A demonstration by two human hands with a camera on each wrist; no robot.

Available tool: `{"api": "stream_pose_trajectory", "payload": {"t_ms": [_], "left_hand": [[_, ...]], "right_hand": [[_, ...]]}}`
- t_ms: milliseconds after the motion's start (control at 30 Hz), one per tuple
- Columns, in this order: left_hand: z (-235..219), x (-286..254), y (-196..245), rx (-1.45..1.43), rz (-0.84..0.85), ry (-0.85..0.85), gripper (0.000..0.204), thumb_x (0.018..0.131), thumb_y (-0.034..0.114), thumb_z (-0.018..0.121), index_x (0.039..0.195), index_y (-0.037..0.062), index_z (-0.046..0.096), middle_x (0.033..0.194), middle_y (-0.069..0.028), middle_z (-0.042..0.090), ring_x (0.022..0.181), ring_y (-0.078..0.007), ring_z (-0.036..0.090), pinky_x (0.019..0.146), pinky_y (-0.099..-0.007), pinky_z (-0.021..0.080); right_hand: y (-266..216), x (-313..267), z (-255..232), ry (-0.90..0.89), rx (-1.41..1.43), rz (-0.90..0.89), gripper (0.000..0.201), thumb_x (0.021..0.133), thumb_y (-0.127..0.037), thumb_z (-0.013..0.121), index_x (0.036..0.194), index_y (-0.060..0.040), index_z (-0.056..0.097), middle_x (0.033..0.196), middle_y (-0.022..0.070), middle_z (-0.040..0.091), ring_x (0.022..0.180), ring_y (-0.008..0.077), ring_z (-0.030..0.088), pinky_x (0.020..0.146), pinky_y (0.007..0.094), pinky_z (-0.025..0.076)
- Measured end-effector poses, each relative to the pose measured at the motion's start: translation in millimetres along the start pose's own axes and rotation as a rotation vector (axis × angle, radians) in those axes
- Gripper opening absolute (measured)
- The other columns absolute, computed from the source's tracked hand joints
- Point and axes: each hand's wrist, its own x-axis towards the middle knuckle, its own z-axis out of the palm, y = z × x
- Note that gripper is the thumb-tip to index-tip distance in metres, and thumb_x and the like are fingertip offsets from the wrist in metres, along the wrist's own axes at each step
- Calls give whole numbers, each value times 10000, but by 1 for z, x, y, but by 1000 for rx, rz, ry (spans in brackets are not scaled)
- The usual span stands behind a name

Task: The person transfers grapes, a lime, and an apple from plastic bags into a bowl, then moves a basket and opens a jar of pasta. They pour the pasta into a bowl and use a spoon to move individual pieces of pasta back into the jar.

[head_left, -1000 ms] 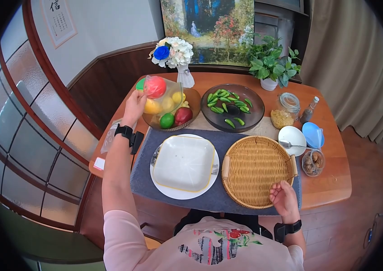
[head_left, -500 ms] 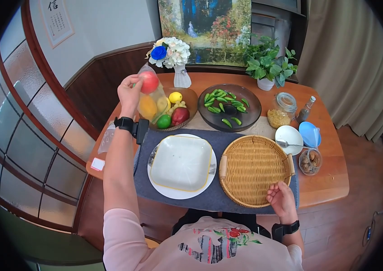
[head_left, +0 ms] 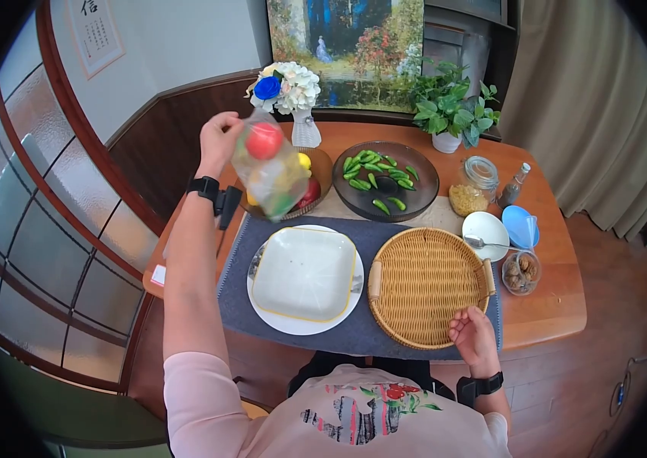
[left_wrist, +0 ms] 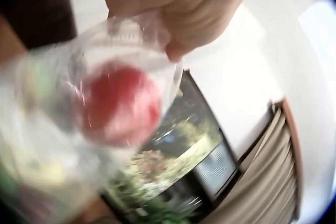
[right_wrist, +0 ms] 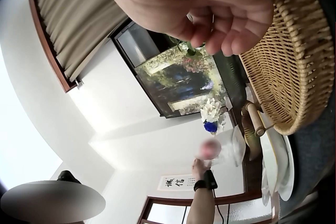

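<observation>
My left hand (head_left: 219,143) pinches the top of a clear plastic bag (head_left: 266,169), raised over the glass fruit bowl (head_left: 323,162) at the back left. Inside the bag is a round red fruit (head_left: 264,140), near the top; the left wrist view shows this red fruit (left_wrist: 119,104) behind creased, blurred plastic. Yellow fruit (head_left: 305,161) and a dark red fruit (head_left: 309,193) in the bowl are partly covered by the bag. My right hand (head_left: 476,337), fingers loosely curled and holding nothing, stays at the near right rim of a round wicker basket (head_left: 430,286).
A square white dish (head_left: 304,275) sits on a round plate (head_left: 302,329) left of the basket. Behind are a dark bowl (head_left: 354,204) of green peppers and a vase (head_left: 306,130). A lidded jar (head_left: 470,197), small bowls (head_left: 484,227) and a walnut jar (head_left: 520,273) line the right.
My left hand first rose and drew left with the bag, then the bag swung back right over the fruit bowl, hanging at a slant. The right hand stays at the basket.
</observation>
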Motion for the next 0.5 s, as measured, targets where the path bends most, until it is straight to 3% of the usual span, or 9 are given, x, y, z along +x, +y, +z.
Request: {"api": "stream_pose_trajectory", "payload": {"t_ms": [33,100,167,233,267,333,367,433,500], "left_hand": [[-2,2,6,1,3,4,129,769,108,633,843,3,621,852,-87,634,782,-113,581,696,-250,464],[0,3,20,-332,-441,314,117,779,100,615,819,-9,609,886,-103,638,818,-131,588,701,-265,468],[-1,2,33,-298,-398,310,104,786,91,603,798,-13,600,897,-106,641,811,-146,590,697,-273,468],[1,7,30,-303,-153,530,84,776,82,602,761,0,594,864,-107,641,759,-144,593,676,-271,468],[2,6,29,-304,-152,527,84,776,82,602,761,0,594,864,-107,641,759,-144,593,676,-271,468],[2,-4,29,18,167,286,87,755,82,612,728,5,581,842,-120,639,729,-152,599,670,-268,465],[2,-10,33,32,-116,19,97,733,85,620,711,6,570,807,-126,628,692,-164,597,652,-278,464],[6,-12,33,90,-244,229,122,732,97,636,701,8,558,728,-90,610,631,-137,565,610,-269,454],[9,-14,23,-38,-296,288,129,731,99,642,702,11,554,700,-68,590,618,-118,545,595,-260,447]], "right_hand": [[0,1,1,-4,0,-3,170,903,-204,476,786,-81,488,779,42,571,692,144,572,600,260,482],[1,0,0,7,-10,-9,170,902,-201,475,785,-80,488,778,44,571,690,144,571,600,262,483],[1,-2,-1,13,-12,-3,168,902,-199,475,786,-79,488,779,44,570,687,143,569,599,262,482],[1,-1,-1,16,-7,0,166,901,-198,475,787,-78,488,780,44,570,685,143,568,599,262,482],[1,0,-3,15,-3,-1,166,901,-198,475,788,-77,490,780,45,570,684,143,568,599,263,482],[4,-3,-4,19,2,6,166,901,-198,475,790,-76,492,780,45,571,682,143,567,599,264,482],[3,-3,-3,20,-1,9,166,901,-198,476,790,-75,493,778,46,572,680,144,570,597,265,484],[3,-1,0,19,0,3,166,901,-198,476,791,-75,495,776,47,573,678,145,573,596,265,487],[3,-3,-1,27,-1,8,169,901,-200,476,789,-75,497,771,48,574,677,147,577,595,267,493]]}}
